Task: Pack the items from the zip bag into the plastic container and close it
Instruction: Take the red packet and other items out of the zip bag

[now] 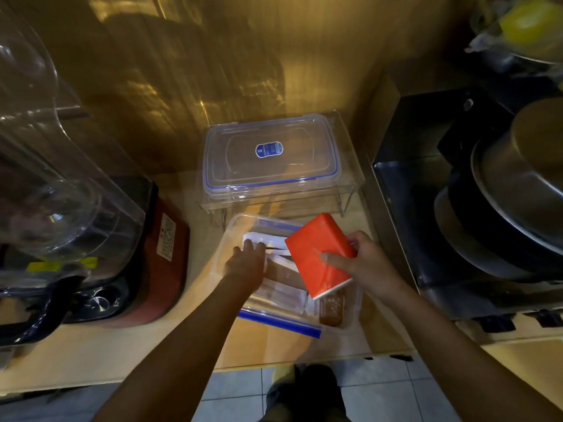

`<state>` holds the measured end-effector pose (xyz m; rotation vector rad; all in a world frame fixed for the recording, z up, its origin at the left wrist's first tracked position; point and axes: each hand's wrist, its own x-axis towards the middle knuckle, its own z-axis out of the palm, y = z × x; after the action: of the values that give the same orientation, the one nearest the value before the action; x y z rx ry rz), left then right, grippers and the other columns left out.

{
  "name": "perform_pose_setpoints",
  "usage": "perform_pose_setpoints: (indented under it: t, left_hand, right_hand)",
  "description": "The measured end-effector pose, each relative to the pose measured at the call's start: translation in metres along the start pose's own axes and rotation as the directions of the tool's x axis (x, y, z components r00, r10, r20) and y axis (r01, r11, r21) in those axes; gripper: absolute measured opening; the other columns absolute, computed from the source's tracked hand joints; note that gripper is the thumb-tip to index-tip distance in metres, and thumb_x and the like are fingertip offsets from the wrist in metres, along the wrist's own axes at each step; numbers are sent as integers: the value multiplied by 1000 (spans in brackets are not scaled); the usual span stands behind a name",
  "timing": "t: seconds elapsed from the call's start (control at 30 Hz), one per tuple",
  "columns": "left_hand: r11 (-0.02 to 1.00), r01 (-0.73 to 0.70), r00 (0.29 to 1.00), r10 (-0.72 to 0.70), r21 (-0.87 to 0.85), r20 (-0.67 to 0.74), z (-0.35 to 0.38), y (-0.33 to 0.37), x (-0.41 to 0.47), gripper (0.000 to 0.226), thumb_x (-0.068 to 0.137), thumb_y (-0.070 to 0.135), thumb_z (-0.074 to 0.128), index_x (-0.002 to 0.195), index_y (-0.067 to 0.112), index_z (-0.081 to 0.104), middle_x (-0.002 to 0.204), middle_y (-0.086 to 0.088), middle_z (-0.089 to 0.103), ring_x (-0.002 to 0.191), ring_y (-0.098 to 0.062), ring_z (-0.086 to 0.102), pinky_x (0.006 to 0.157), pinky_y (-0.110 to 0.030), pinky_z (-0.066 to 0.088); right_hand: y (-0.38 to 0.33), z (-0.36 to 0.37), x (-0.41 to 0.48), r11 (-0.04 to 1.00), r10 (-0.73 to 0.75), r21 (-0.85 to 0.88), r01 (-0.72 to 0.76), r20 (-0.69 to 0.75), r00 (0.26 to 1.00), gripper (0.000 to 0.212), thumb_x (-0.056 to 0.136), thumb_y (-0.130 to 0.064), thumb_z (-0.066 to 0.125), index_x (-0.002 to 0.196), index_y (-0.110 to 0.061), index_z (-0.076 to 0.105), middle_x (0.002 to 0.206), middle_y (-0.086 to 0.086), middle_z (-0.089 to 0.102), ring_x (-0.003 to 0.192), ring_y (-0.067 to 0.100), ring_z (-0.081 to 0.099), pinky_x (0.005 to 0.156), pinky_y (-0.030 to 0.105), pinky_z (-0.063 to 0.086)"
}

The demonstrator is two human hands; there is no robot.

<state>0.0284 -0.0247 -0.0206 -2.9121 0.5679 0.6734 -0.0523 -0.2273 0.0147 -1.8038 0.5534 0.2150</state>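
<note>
The right hand [362, 263] grips an orange box [318, 254], thumb across its face. Left hand [246, 263] fingers rest uncurled on white packets [265, 239] inside the plastic container [231, 226].

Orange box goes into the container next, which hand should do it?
Right. The right hand already grips the orange box, tilted above the open plastic container. The left hand is reaching into the container among the white packets, so it would probably have to let go first.

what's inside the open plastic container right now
White flat packets lie in the plastic container, under the left hand. The orange box in the right hand hides the rest.
</note>
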Motion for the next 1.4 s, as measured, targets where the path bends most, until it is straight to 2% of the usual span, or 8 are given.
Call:
perform_pose_setpoints:
  t: [0.2, 0.27, 0.33, 0.47, 0.7, 0.9, 1.13, 1.4]
  left_hand:
    - [908, -105, 878, 276, -405, 391, -15, -8, 4, 36, 79, 17, 70, 113, 12, 59, 118, -11, 63, 109, -27, 58, 87, -32, 46]
    - [860, -113, 891, 309, -498, 331, -15, -9, 5, 23, 86, 15, 62, 108, 7, 63, 116, -15, 65, 107, -29, 59, 90, -35, 46]
    - [900, -169, 974, 216, -403, 73, -12, -11, 8, 21, 88, 11, 57, 107, 8, 63, 115, -13, 64, 106, -28, 60, 85, -33, 46]
    - [944, -298, 923, 249, -139, -292, -1, -12, 19, 55, 80, 3, 61, 132, 12, 46, 135, -10, 52, 122, -25, 49, 97, -34, 42]
    - [965, -261, 960, 259, -9, -103, 11, -6, 28, 70, 81, 48, 57, 140, 19, 33, 136, -13, 42, 127, -31, 38, 109, -43, 29]
    - [957, -286, 955, 279, -53, -100, 12, -8, 28, 63, 78, 49, 64, 127, 14, 47, 139, -12, 40, 128, -29, 38, 105, -41, 34]
    - [928, -354, 935, 353, -119, -31, 15, -11, 22, 66, 79, 23, 68, 136, 18, 34, 134, -7, 50, 122, -27, 46, 102, -41, 38]
    - [973, -148, 986, 158, -176, 45, 25, -12, 25, 81, 82, 61, 48, 145, 28, 9, 142, -16, 37, 134, -39, 28, 110, -50, 20]
  right_hand:
    - [1, -4, 3, 994, 33, 107, -32, -3, 999, 46, 70, -30, 79, 106, -20, 52, 103, 3, 63, 90, 22, 65, 79, 40, 53]
    - [2, -5, 3, 993, 28, 112, -28, -1, 1000, 46, 70, -29, 79, 107, -19, 53, 104, 4, 64, 90, 21, 65, 80, 40, 54]
    - [3, -4, 3, 995, 15, 95, -15, 0, 1000, 49, 69, -31, 79, 109, -20, 52, 105, 3, 64, 90, 21, 65, 82, 42, 54]
    - [7, -5, 5, 994, 15, 105, -15, 5, 1000, 50, 68, -33, 79, 109, -22, 52, 105, 2, 65, 89, 19, 66, 76, 37, 54]
    - [6, -6, 6, 988, 11, 154, -11, 4, 1000, 46, 69, -29, 79, 107, -21, 53, 104, 3, 65, 87, 18, 66, 74, 34, 54]
    - [6, -4, 4, 996, -3, 90, 1, 22, 1000, 54, 69, -36, 78, 113, -28, 47, 101, -10, 61, 90, 14, 64, 76, 35, 54]
    - [4, 11, 4, 992, -98, 80, 99, -25, 995, 55, 69, -32, 79, 111, -36, 45, 97, -19, 58, 84, 0, 61, 62, 17, 46]
    - [2, 26, 8, 993, -95, 69, 97, -40, 995, 55, 70, -36, 77, 113, -41, 43, 96, -27, 53, 82, -5, 57, 57, 10, 43]
